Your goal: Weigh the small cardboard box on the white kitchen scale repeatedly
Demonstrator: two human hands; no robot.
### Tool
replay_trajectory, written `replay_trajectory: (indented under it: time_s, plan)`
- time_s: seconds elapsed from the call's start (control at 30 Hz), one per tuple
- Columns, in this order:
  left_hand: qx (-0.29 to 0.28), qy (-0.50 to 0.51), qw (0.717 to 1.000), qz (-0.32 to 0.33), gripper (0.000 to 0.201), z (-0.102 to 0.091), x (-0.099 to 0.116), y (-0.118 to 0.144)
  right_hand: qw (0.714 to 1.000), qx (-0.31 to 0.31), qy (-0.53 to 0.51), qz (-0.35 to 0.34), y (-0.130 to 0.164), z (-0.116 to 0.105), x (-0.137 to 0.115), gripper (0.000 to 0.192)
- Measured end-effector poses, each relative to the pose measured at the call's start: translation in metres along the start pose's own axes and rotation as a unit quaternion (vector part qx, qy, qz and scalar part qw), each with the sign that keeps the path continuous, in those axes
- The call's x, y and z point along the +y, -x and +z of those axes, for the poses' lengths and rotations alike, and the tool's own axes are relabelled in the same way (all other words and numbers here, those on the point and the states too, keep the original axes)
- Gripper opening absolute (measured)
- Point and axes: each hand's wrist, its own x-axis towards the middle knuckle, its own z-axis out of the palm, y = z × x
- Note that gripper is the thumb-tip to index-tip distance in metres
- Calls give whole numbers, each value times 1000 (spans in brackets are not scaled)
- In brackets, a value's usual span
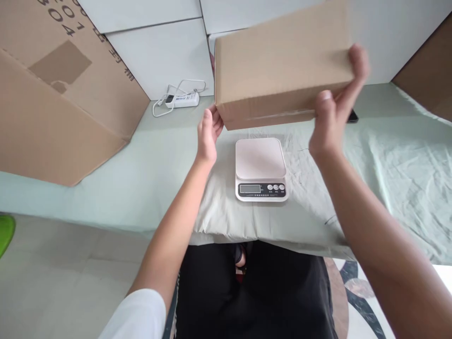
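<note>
A brown cardboard box is held up off the surface, tilted, between my two hands. My left hand supports its lower left corner, with some fingers hidden behind it. On the right side, my right hand grips the box's edge, thumb in front and fingers around the end. Below the box, a white digital kitchen scale lies on the green cloth. The scale's plate bears nothing, and its display looks blank.
A large cardboard carton stands at the left. Near the back wall lies a white power strip with a white cable. A dark object shows partly behind my right hand. A brown panel rises at the far right.
</note>
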Motion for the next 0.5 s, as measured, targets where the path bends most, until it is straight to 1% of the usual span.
replay_trajectory:
  time_s: [0.1,0.17,0.2,0.27,0.3,0.43,0.5]
  plan:
    - [-8,-1,1000,-25,95,-1,-41,-14,997,18,-38,65,13,26,50,102]
    - [-20,-17,999,-31,95,-8,-60,-15,994,-1,-38,103,26,34,79,113]
    - [-24,-25,999,-36,95,-12,-67,-15,992,-9,-42,118,31,36,89,118]
    - [-28,-31,998,-52,96,-17,-76,-15,988,-18,-55,141,38,35,101,124]
    - [-30,-30,997,-61,96,-19,-79,-15,987,-19,-63,149,39,34,103,125]
    - [-42,-23,996,-76,95,-17,-87,-15,987,-30,-59,148,39,32,109,114]
    - [-41,-21,996,-77,95,-18,-89,-16,989,-28,-44,135,39,31,113,115]
